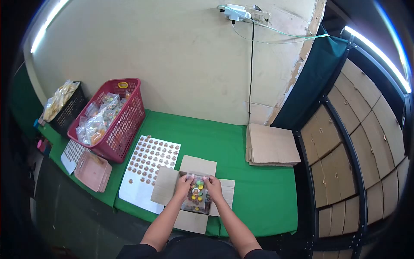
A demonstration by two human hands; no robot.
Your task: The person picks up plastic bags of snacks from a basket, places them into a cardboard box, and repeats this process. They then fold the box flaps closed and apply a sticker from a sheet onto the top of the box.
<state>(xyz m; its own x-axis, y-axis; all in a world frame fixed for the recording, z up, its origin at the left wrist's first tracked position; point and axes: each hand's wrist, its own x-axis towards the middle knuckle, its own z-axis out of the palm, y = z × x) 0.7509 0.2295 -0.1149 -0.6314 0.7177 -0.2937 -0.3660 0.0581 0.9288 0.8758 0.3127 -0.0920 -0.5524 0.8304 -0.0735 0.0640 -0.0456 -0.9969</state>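
Note:
Both my hands hold a clear plastic packet (197,190) by its upper corners, over an open cardboard box (164,185). Round yellow, green and brown pieces, perhaps sweets, show through the packet, with a round sticker on its front. My left hand (184,185) pinches the left corner, and my right hand (213,186) pinches the right one. The box's flaps are spread outward, and more packets seem to lie inside, partly hidden. Left of the box lies a white sheet (142,194) with rows of round brown stickers.
A maroon basket (139,101) full of clear packets stands at the back left, beside a black crate (71,105) of bags and a pink tray (102,179). Flattened cardboard (274,144) is stacked on the green table (267,194). Shelves of boxes (330,172) rise at right.

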